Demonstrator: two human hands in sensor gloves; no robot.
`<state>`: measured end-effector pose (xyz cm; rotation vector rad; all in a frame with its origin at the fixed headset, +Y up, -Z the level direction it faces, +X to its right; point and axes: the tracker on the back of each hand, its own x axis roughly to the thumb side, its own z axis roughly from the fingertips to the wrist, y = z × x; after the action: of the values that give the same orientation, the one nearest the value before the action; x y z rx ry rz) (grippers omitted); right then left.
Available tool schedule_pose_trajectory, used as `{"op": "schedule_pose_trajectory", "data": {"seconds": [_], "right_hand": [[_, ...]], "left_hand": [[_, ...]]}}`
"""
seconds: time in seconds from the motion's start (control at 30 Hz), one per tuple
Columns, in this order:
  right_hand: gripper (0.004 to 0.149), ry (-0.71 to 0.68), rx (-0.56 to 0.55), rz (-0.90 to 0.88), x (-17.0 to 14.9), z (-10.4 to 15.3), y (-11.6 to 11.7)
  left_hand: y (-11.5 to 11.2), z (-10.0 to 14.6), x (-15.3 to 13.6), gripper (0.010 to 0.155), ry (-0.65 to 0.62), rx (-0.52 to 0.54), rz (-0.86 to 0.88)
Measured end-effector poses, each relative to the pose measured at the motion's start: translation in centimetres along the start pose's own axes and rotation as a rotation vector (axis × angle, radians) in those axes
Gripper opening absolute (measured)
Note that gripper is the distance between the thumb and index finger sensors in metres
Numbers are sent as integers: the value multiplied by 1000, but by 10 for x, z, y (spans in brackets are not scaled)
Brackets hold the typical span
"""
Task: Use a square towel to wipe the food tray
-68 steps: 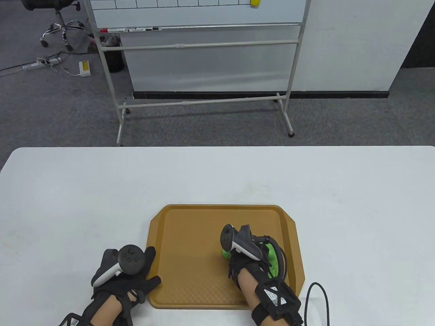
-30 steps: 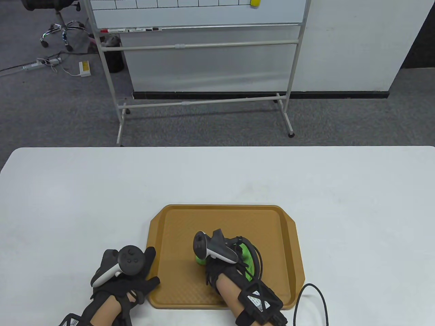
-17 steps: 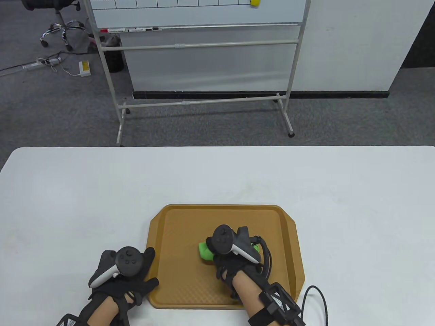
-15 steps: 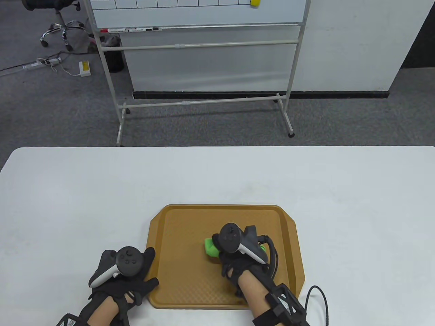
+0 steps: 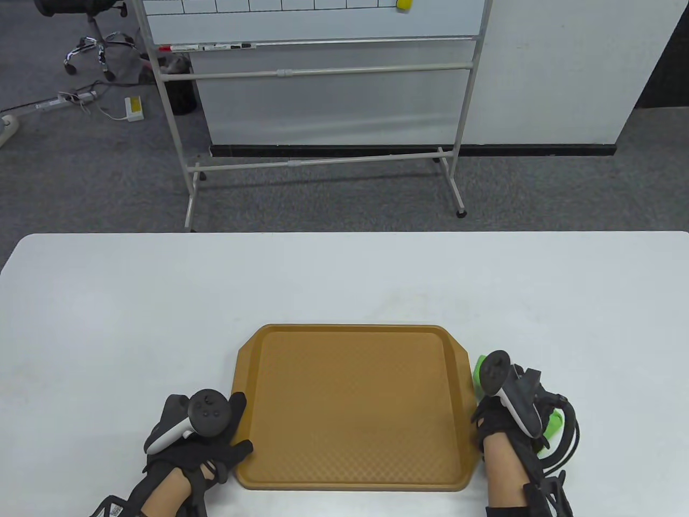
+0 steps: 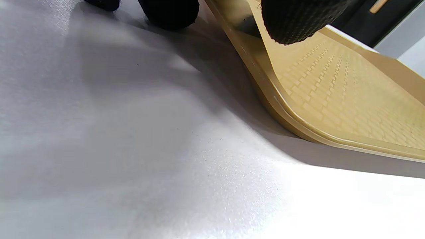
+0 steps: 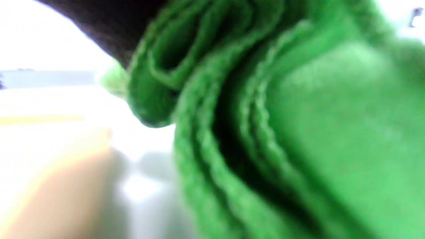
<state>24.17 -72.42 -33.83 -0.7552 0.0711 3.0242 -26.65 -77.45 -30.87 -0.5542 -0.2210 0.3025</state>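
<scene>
The right hand is gripping the bunched green towel on the counter, just right of the tray. The left hand is resting spread-fingered against the tray's left edge.

Whiteboard stand on grey carpet

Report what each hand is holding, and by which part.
The right hand grips the bunched green towel; which part cannot be told. The left hand rests at the tray edge, holding nothing.
</scene>
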Motion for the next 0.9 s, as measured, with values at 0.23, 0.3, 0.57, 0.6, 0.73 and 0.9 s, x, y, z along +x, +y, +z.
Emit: {"op": "schedule_pose_trajectory", "data": {"seconds": [0.23, 0.3, 0.57, 0.6, 0.73, 0.9], "right_hand": [[74, 136, 388, -201, -26, -20, 56], [72, 141, 365, -259, -28, -21, 56], [77, 81, 374, -338, -37, -18, 35], [77, 56, 340, -359, -39, -12, 23], [75, -58, 199, -479, -39, 11, -14], [74, -335, 77, -607, 0, 41, -41]], "left_hand": [[-1, 0, 0, 86, 6, 2, -3], [0, 0, -2, 86, -4, -2, 15], [5, 1, -4, 83, -2, 27, 51], [7, 2, -4, 83, 0, 41, 82], [16, 8, 2, 83, -36, 177, 96], [24, 24, 30, 82, -275, 391, 77]]}}
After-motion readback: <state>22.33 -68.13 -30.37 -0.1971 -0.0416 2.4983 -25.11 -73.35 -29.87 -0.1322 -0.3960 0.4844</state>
